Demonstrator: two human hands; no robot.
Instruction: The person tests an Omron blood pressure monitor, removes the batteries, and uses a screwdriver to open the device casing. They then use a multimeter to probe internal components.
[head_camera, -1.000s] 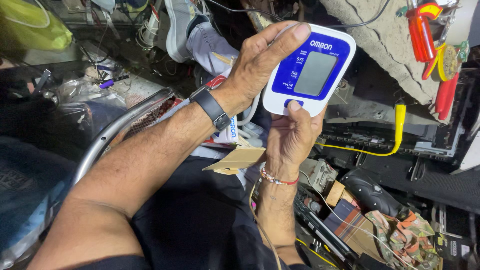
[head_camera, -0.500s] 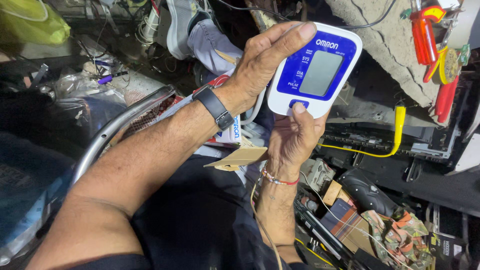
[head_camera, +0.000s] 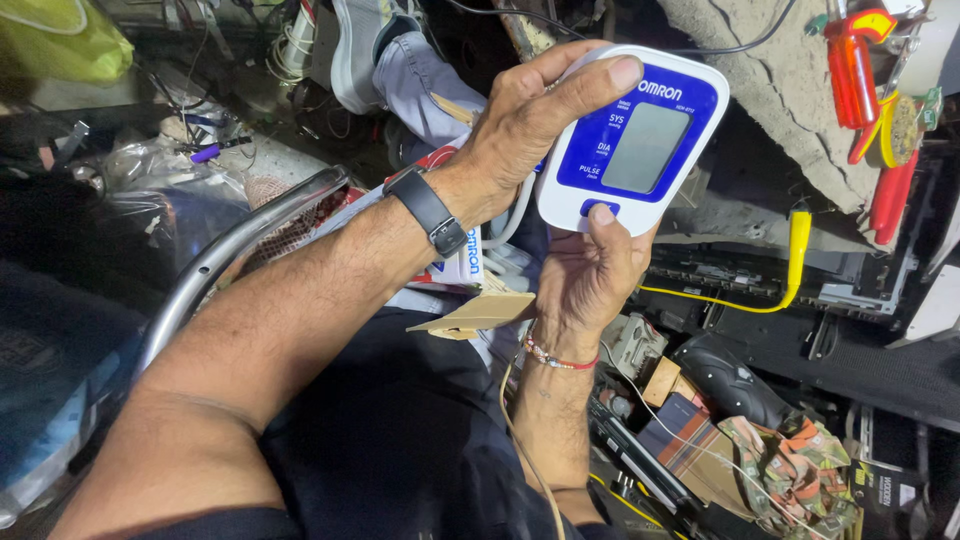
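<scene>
Right now you hold a white and blue blood pressure monitor (head_camera: 633, 140) up in front of you with both hands. Your left hand (head_camera: 530, 125) wraps the device from its left side: the fingers curl across the top edge, with one fingertip resting flat on the upper face near the grey screen (head_camera: 645, 148), which is blank. A black wristwatch (head_camera: 428, 210) sits on that wrist. Your right hand (head_camera: 590, 270) comes up from below, its palm cupping the lower end of the device, and its thumb presses on the blue button just under the screen. The other fingers of that hand are hidden behind the casing, so you cannot tell how they lie. A beaded bracelet (head_camera: 558, 358) circles the right wrist. A pale tube (head_camera: 510, 215) loops down from the left side of the monitor, behind your left wrist.

Below your arms, a piece of brown cardboard (head_camera: 478, 314) lies on your dark lap. A curved metal bar (head_camera: 225, 255) runs past your left forearm. To the right, well apart from the device, red-handled tools (head_camera: 858, 75) hang at the upper edge, and a yellow cable (head_camera: 790, 265) droops beneath them.
</scene>
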